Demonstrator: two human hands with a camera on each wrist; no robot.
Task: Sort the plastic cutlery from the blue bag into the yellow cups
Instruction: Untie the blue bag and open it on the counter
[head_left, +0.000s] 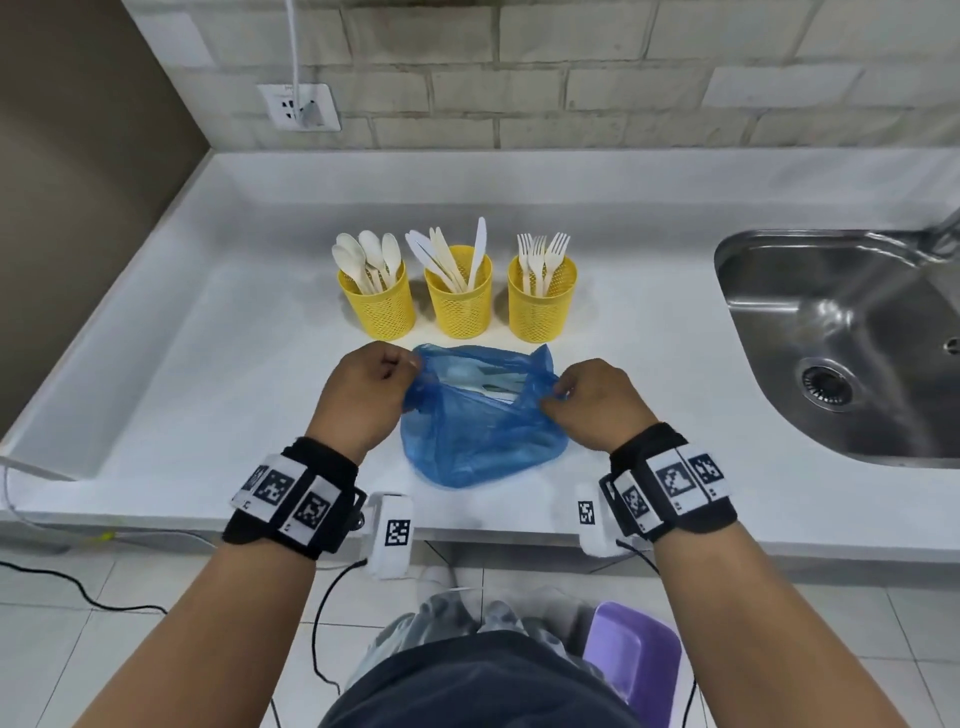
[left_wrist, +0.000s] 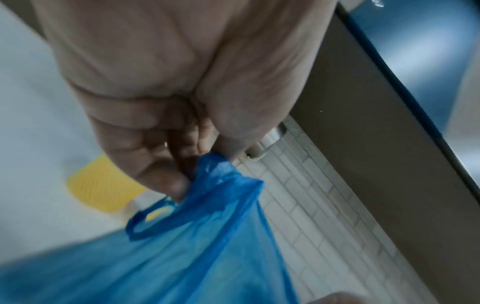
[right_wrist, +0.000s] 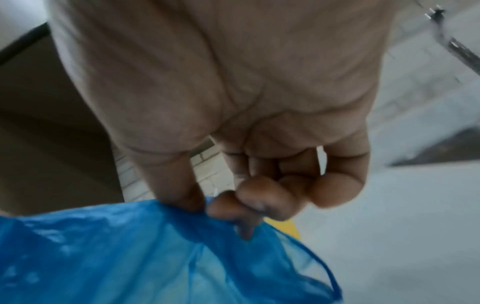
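A few pale pieces of plastic cutlery (head_left: 480, 382) show through the mouth of the blue bag (head_left: 480, 441), which lies on the white tabletop (head_left: 208, 364) just in front of the three yellow cups (head_left: 458, 299). The bag is thin, crinkly film: soft, nearly weightless and probably slippery, so it will collapse unless its rim is kept stretched. The best hold is where the hands have it now, on the rim at each side of the mouth. The left hand (head_left: 363, 397) pinches the left edge of the rim between thumb and curled fingers; the left wrist view shows the film bunched at the fingertips (left_wrist: 179, 185). The right hand (head_left: 597, 402) pinches the right edge the same way, its fingertips (right_wrist: 233, 209) closed on a fold of plastic. Between them the mouth gapes toward the cups.

The cutlery inside looks light and stiff but thin; each piece is likely easiest taken by the handle, and rough pulling could snag it in the film.

The cups are mesh, upright in a row: spoons (head_left: 366, 260) in the left one, knives (head_left: 452, 254) in the middle, forks (head_left: 543, 257) in the right. A steel sink (head_left: 841, 343) sits well apart to the right, and a wall socket (head_left: 298, 106) is behind.
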